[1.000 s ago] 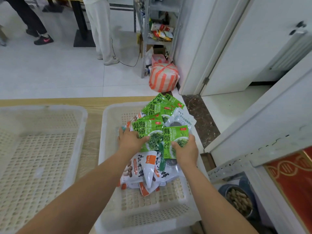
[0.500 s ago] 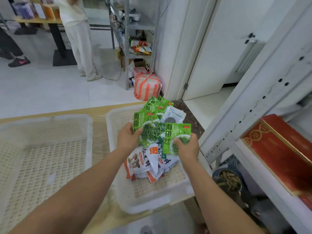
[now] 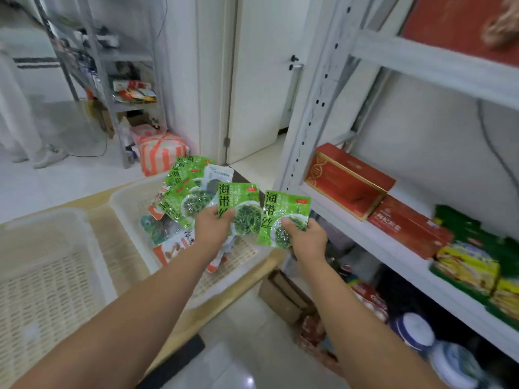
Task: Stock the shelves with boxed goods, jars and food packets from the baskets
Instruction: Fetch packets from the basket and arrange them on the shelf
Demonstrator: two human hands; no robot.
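I've got a pale wooden table [image 3: 102, 220] carrying two white slotted baskets side by side: the left basket [image 3: 81, 228], and the right basket [image 3: 123, 196] nearer the rack. To my right, the white shelf board [image 3: 393, 248] holds a red box with gold trim [image 3: 348, 181] and a flatter red box [image 3: 407, 226] just beside it. Next along are yellow-and-green packets [image 3: 466, 268], with dark green packets [image 3: 471, 226] behind. On the tiled floor [image 3: 70, 175] an orange-striped bag [image 3: 163, 153] sits by the far rack, and a cardboard box [image 3: 280, 296] stands below the shelf.
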